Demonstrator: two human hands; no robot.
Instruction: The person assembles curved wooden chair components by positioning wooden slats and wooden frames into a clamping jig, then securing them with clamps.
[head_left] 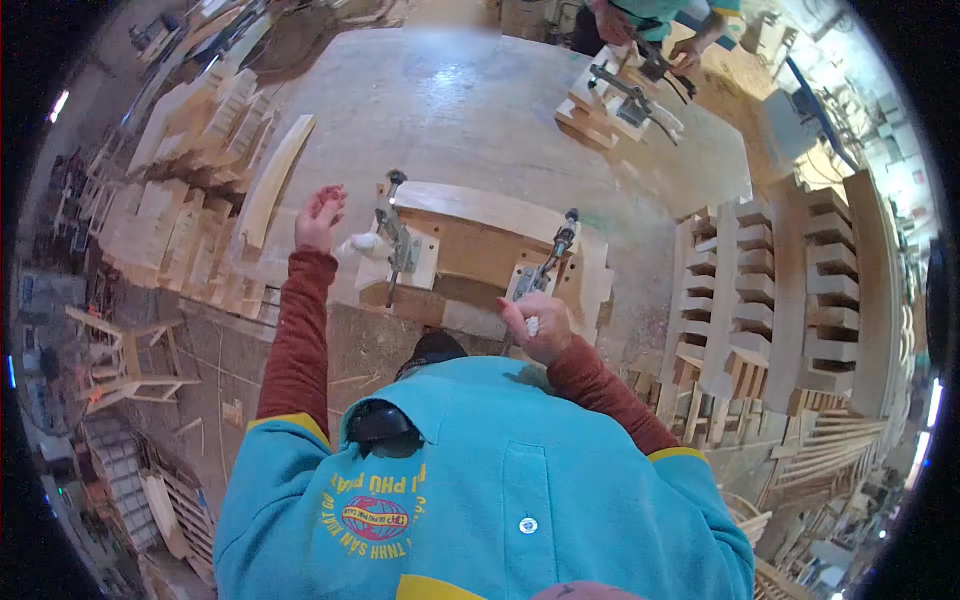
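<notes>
A broad pale desk (370, 110), scuffed and shining under the lamps, fills the middle of this woodshop, with stacked wooden blocks (185, 230) off to the left, more wooden blocks in tall columns (755, 290) to the right, and a light wooden frame (130, 365) standing on the floor (230, 350). Across the desk another person (645, 12) bends over a second clamp (625, 95) (same teal shirt, by the look of it). On the near side, the curved wooden piece (480, 205) lies at the far side of a jig (465, 242), between and just beyond the worker's hands. Its long axis runs left to right across the worker's front, the right end sloping a little nearer, and its bowed edge faces away from the body. It is a long, slim, pale arc, smooth-looking and lighter than the brown wood beside it. The left hand (320, 215) hangs in the air near the left clamp (400, 235), loosely spread with its fingers bent; the right hand (540, 325) is a fist wrapped around the handle end of the right clamp (550, 260), a bit of white showing at the fingers.
</notes>
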